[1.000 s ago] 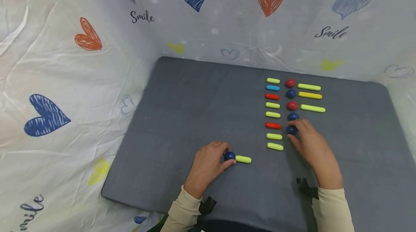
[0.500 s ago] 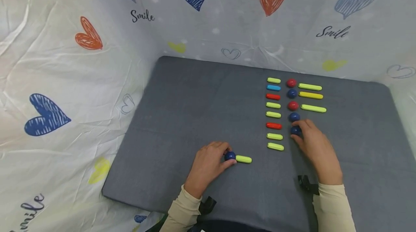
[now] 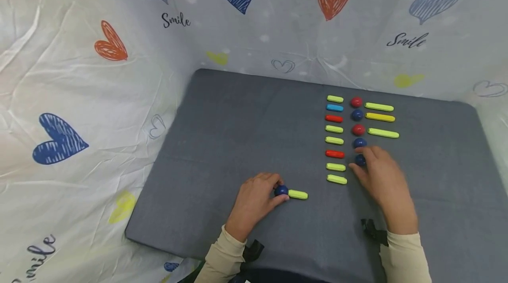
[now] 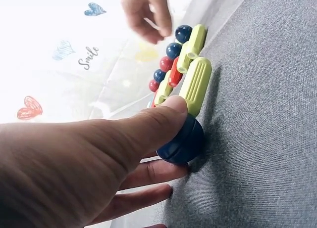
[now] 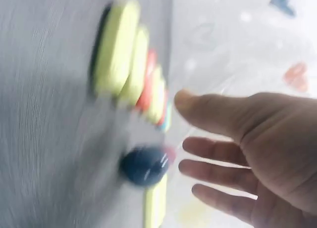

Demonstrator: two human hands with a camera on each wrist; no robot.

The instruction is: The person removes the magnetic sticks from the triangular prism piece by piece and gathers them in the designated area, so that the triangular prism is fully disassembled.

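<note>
My left hand rests low on the grey mat and pinches a dark blue ball between thumb and fingers. A short lime-green rod stands against the right side of that ball, touching it, as the left wrist view also shows. My right hand hovers by the lowest blue ball of a column, thumb and fingers parted around it in the head view. In the right wrist view a gap shows between those fingers and the blue ball, which sits on the mat.
Left of the ball column lies a column of short rods, lime, blue and red. Red balls and other blue balls stand above my right hand. Three longer rods, lime and yellow, lie right of them. Printed cloth borders the mat.
The right hand first moved the lowest blue ball slightly right, then its fingers parted and lifted off it. The left hand, its ball and rod stay in place.
</note>
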